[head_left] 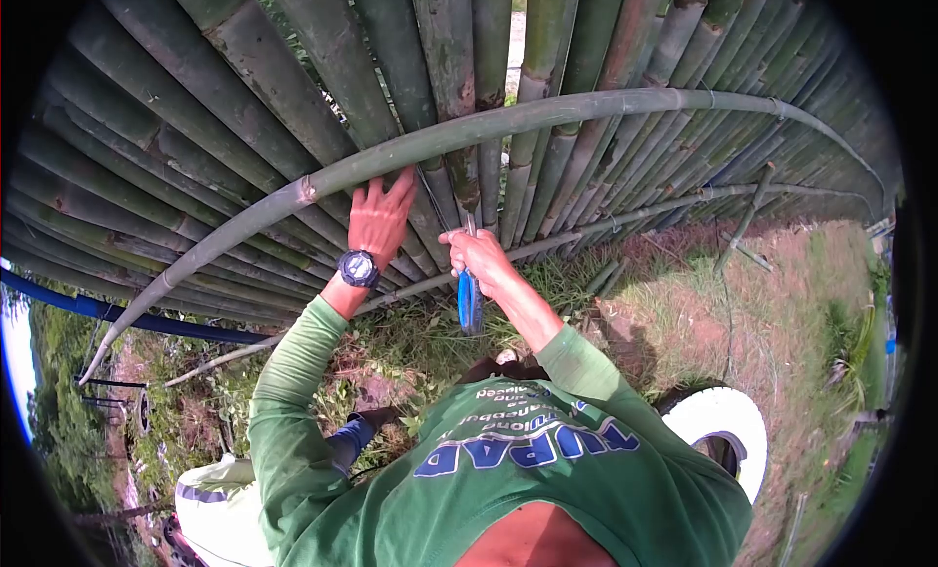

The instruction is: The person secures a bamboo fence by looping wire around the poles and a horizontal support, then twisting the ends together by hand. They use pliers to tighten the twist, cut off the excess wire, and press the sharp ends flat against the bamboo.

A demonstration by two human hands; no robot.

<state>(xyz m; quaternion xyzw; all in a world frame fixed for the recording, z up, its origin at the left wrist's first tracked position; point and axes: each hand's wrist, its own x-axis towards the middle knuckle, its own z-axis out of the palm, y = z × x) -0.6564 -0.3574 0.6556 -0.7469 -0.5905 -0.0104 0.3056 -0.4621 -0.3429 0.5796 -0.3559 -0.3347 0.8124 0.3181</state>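
My right hand [479,259] is closed around a pair of pliers [470,303] with blue handles; their metal head points up toward the bamboo. My left hand [378,220], wearing a dark wristwatch [359,268], reaches up against the upright bamboo poles [454,59]. Its fingers are spread, with their tips just under the curved-looking horizontal bamboo rail [440,137] and partly hidden by it. Between my hands, a thin dark strand, perhaps wire, runs down from the rail.
A lower bamboo rail [567,239] crosses the fence near the ground. A slanted bamboo brace [747,215] stands at the right. Behind me are a white-painted tyre [747,425] and a pale bag-like item [220,523]. A blue pipe [127,313] runs at the left.
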